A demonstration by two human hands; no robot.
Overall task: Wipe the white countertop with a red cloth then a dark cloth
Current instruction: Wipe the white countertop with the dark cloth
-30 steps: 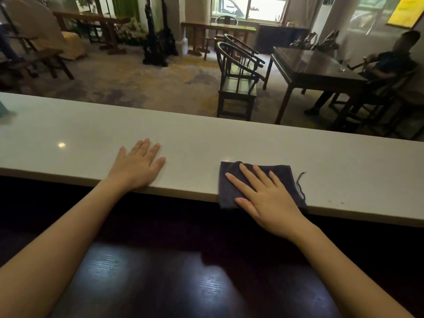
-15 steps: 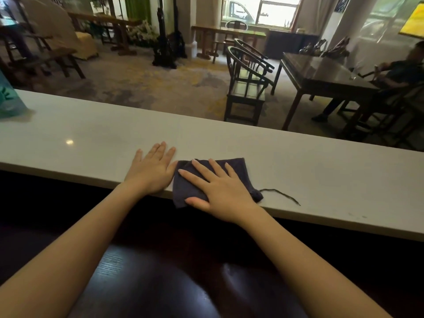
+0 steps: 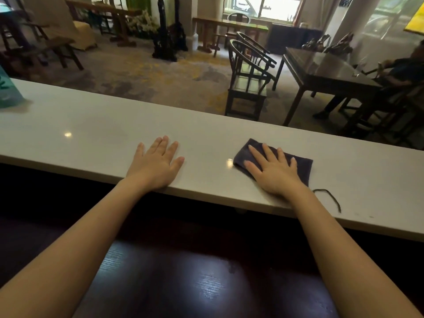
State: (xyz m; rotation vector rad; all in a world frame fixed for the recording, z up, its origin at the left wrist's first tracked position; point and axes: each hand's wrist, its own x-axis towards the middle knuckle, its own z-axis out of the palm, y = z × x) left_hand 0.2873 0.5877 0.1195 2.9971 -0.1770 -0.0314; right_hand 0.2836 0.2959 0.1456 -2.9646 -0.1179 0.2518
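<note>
A long white countertop (image 3: pixel 91 125) runs across the view from left to right. A folded dark cloth (image 3: pixel 302 165) lies on it near the front edge, right of centre. My right hand (image 3: pixel 273 171) lies flat on the cloth with fingers spread, pressing it down. A loose dark thread (image 3: pixel 330 197) trails from the cloth's right side. My left hand (image 3: pixel 158 164) rests flat on the bare countertop to the left, fingers apart, holding nothing. No red cloth is in view.
A teal bag (image 3: pixel 8 92) stands on the countertop at the far left. Below the front edge is a dark wooden surface (image 3: pixel 195 283). Beyond the counter are wooden chairs (image 3: pixel 250 81), a dark table (image 3: pixel 325 72) and a seated person (image 3: pixel 399 74).
My right hand slid the dark cloth left until it touched my left hand, then back to the right and a little farther from the edge. My left hand stayed flat.
</note>
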